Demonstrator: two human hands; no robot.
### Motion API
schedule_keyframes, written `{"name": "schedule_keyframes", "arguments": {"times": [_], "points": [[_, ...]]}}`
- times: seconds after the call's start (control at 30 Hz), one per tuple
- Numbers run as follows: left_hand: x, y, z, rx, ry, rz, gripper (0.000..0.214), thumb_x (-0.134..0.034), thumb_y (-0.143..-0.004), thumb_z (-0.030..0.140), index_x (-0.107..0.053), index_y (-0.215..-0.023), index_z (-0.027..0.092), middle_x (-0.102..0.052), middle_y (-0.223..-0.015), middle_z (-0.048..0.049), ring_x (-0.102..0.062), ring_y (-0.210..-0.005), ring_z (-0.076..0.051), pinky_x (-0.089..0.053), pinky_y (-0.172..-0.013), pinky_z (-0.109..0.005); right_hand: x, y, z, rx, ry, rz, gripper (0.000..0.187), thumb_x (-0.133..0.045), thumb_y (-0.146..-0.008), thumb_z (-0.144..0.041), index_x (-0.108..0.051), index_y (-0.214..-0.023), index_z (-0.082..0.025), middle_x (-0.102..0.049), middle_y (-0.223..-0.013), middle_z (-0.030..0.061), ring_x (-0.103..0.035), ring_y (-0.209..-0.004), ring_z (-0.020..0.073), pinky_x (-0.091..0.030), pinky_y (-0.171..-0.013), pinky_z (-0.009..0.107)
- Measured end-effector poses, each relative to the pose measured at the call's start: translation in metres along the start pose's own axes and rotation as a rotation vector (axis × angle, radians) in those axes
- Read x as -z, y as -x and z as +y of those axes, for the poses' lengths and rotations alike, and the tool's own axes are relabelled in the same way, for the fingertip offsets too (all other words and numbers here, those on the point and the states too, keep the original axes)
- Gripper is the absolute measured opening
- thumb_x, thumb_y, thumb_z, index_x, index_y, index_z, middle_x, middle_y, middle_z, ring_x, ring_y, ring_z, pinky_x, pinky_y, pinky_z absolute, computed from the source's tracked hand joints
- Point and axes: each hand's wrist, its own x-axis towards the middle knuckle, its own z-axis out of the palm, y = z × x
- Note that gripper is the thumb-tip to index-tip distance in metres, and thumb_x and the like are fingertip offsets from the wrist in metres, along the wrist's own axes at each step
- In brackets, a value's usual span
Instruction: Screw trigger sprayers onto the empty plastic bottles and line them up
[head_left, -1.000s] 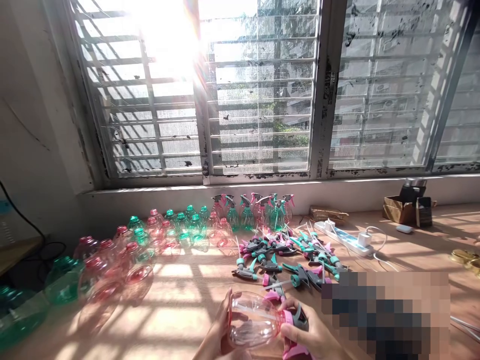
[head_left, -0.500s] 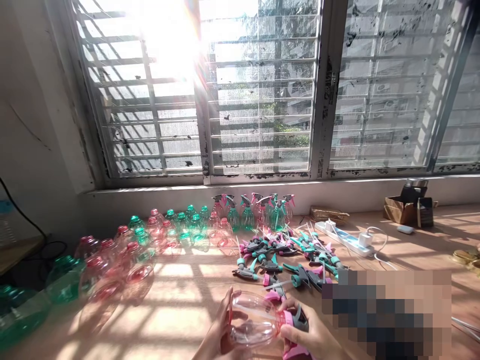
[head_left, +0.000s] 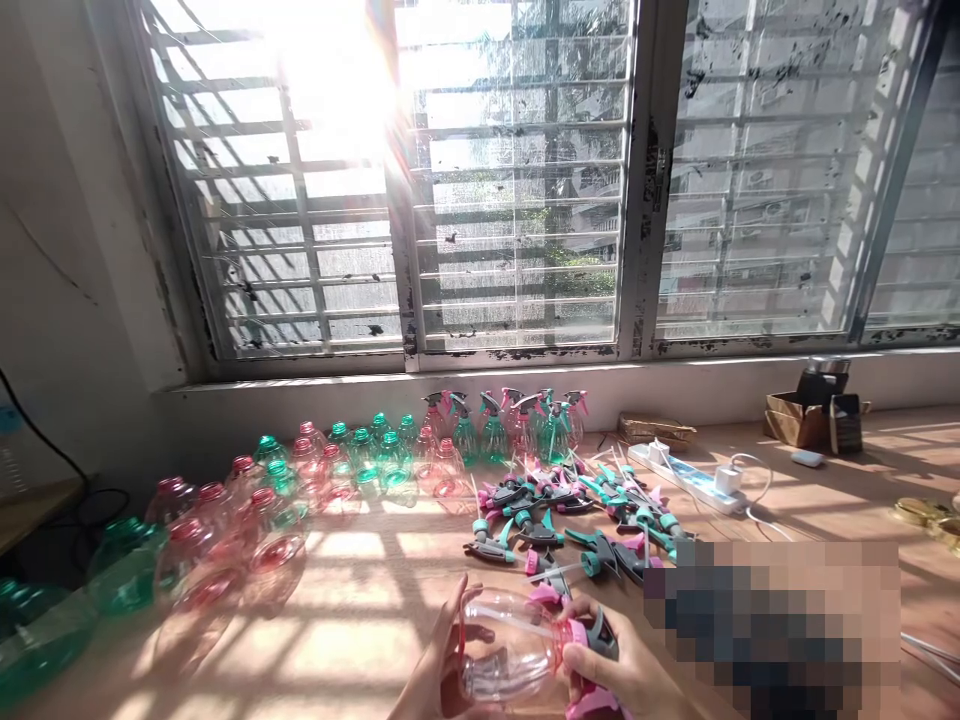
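One translucent pink plastic bottle [head_left: 510,655] with rounded sides is held on its side at the near part of the pale wooden tabletop [head_left: 352,625], its base toward the left and its neck toward the right. The bare left hand [head_left: 436,660] is curved around the base, thumb up along the rim and fingers partly visible through the clear plastic. The bare right hand [head_left: 611,665] holds the neck end, its fingers closed around the pink collar of a grey-and-pink plastic trigger spray head [head_left: 604,637] that sits on the bottle. A thin pale tube runs inside the bottle from the neck.

Just beyond the bottle lies a loose pile of grey plastic spray heads with pink or teal parts [head_left: 568,497], some with their pale tubes sticking out. Behind the pile, near the wall under the window [head_left: 517,230], a cluster of pink and green bottles fitted with spray heads [head_left: 493,438] stands upright. Open-necked pink and green translucent plastic bottles [head_left: 279,545] stand along the left side and back of the tabletop. To the right of the pile lies a long white power strip [head_left: 690,484] carrying white plugs, with a brown cardboard box [head_left: 787,420] farther right. A pixelated patch hides the area beside the right forearm.
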Motion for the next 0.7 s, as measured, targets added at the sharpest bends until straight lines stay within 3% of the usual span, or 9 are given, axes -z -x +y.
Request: {"name": "schedule_keyframes", "arguments": {"times": [0.07, 0.17, 0.27, 0.37, 0.43, 0.53, 0.7], "points": [[0.005, -0.010, -0.007, 0.072, 0.020, 0.004, 0.125, -0.095, -0.056, 0.055, -0.023, -0.158, 0.043, -0.053, -0.126, -0.0084, -0.063, -0.099, -0.027, -0.053, -0.085, -0.038, -0.001, 0.000, -0.001, 0.009, -0.004, -0.012, 0.057, -0.087, -0.074, -0.053, -0.054, -0.104, -0.017, -0.076, -0.071, 0.0024, -0.072, -0.055, 0.0157, -0.056, -0.057, 0.028], [0.009, -0.016, -0.012, 0.131, 0.025, -0.004, 0.109, -0.086, -0.063, 0.066, -0.034, -0.154, 0.037, -0.057, -0.112, -0.0092, -0.067, -0.091, -0.030, -0.055, -0.077, -0.043, -0.002, -0.001, -0.002, 0.014, -0.012, -0.034, 0.057, -0.089, -0.073, -0.051, -0.054, -0.104, -0.018, -0.075, -0.070, 0.0010, -0.073, -0.056, 0.0161, -0.055, -0.056, 0.026], [0.007, -0.009, -0.009, 0.009, -0.016, -0.024, 0.110, -0.091, -0.064, 0.055, -0.031, -0.154, 0.034, -0.052, -0.128, -0.0129, -0.065, -0.104, -0.031, -0.053, -0.090, -0.044, -0.003, -0.001, -0.003, -0.001, -0.009, -0.033, 0.058, -0.089, -0.072, -0.052, -0.054, -0.104, -0.019, -0.074, -0.069, -0.0004, -0.074, -0.057, 0.0175, -0.056, -0.058, 0.027], [0.002, 0.001, -0.003, -0.144, -0.063, -0.001, 0.099, -0.090, -0.069, 0.050, -0.035, -0.151, 0.041, -0.035, -0.152, -0.0124, -0.058, -0.114, -0.033, -0.053, -0.092, -0.047, -0.003, -0.001, -0.004, -0.011, 0.002, -0.018, 0.060, -0.088, -0.072, -0.056, -0.054, -0.105, -0.018, -0.074, -0.068, 0.0001, -0.074, -0.056, 0.0175, -0.056, -0.058, 0.027], [-0.002, 0.004, -0.001, -0.149, -0.075, 0.016, 0.097, -0.087, -0.074, 0.049, -0.031, -0.153, 0.047, -0.024, -0.162, -0.0093, -0.058, -0.114, -0.032, -0.054, -0.091, -0.048, -0.002, -0.001, -0.004, -0.014, -0.002, -0.010, 0.062, -0.088, -0.071, -0.057, -0.054, -0.105, -0.018, -0.074, -0.068, 0.0008, -0.073, -0.056, 0.0170, -0.056, -0.057, 0.026], [-0.004, 0.005, 0.001, -0.113, -0.087, 0.011, 0.099, -0.083, -0.079, 0.047, -0.022, -0.155, 0.053, -0.024, -0.165, -0.0069, -0.058, -0.114, -0.032, -0.055, -0.088, -0.045, -0.001, -0.001, -0.003, -0.014, -0.008, 0.002, 0.063, -0.089, -0.071, -0.057, -0.054, -0.105, -0.018, -0.075, -0.069, 0.0017, -0.073, -0.056, 0.0170, -0.055, -0.057, 0.026], [0.003, 0.004, 0.007, -0.047, -0.069, -0.034, 0.113, -0.087, -0.069, 0.057, -0.021, -0.159, 0.044, -0.031, -0.159, -0.0113, -0.061, -0.117, -0.035, -0.055, -0.088, -0.042, -0.002, -0.001, -0.002, 0.005, 0.016, -0.035, 0.059, -0.088, -0.074, -0.054, -0.054, -0.105, -0.018, -0.074, -0.068, 0.0000, -0.073, -0.057, 0.0164, -0.057, -0.058, 0.028]]}}
